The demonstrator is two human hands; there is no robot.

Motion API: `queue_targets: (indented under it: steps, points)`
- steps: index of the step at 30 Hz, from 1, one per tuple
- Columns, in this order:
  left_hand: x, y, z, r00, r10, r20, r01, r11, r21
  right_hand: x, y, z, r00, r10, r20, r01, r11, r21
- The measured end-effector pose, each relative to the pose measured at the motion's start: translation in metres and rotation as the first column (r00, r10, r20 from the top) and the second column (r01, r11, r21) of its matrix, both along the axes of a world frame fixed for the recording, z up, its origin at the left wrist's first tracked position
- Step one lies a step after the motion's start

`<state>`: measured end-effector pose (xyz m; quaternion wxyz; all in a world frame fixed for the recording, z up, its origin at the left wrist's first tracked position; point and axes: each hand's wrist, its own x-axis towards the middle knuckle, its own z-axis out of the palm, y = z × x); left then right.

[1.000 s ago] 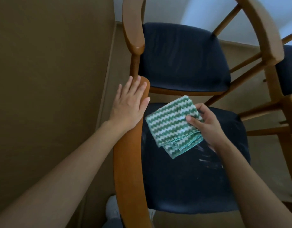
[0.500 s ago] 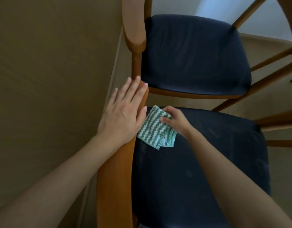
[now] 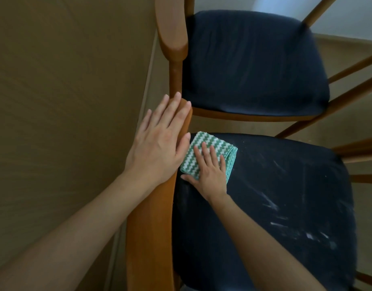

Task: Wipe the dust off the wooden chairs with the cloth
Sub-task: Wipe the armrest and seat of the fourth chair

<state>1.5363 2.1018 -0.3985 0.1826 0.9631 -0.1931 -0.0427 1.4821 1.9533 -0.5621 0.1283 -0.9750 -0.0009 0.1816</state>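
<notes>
A brown wall fills the left of the head view, with two wooden chairs lined up close beside it. The near chair takes up the lower half of the frame, its curved wooden backrest running along the wall side and its dark blue seat spreading to the right. The far chair, built the same way, stands just beyond it with its own dark blue cushion. The person's left hand rests palm down on the far end of the near chair's backrest, the fingers straight and close together along the wood, the thumb angled out toward the seat. The right hand presses flat on a folded cloth, green and white in a zigzag pattern, with its fingers straight and slightly spread and the thumb stretched out onto the seat fabric by the cloth's near edge. The cloth lies on the far corner of the near seat, just beside the backrest and close to the left thumb. Pale dust streaks mark the dark fabric to the right of the wiping arm.
</notes>
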Motion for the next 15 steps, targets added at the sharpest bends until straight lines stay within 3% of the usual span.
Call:
queue_targets:
  steps: [5, 9, 12, 13, 15]
  points:
    - [0.000, 0.001, -0.002, 1.000, 0.002, 0.008, -0.002, 1.000, -0.008, 0.005, -0.001, -0.007, 0.972, -0.092, 0.216, 0.076, 0.994, 0.081]
    - [-0.001, 0.001, -0.001, 1.000, 0.001, 0.010, -0.001, 1.000, -0.007, 0.022, -0.007, 0.000, 0.965, -0.193, 0.179, 0.138, 0.950, 0.280]
    - [0.000, 0.000, 0.001, 1.000, 0.008, -0.013, -0.008, 1.000, -0.010, 0.056, -0.012, 0.011, 0.929, -0.359, 0.085, 0.258, 0.798, 0.545]
    - [0.000, 0.000, 0.002, 1.000, 0.009, -0.018, -0.009, 1.000, -0.015, 0.065, -0.013, 0.011, 0.945, -0.324, 0.056, 0.243, 0.804, 0.542]
    - [0.000, 0.000, 0.001, 1.000, 0.005, -0.013, -0.005, 1.000, -0.016, 0.071, -0.012, 0.006, 0.994, -0.108, 0.030, 0.091, 0.929, 0.358]
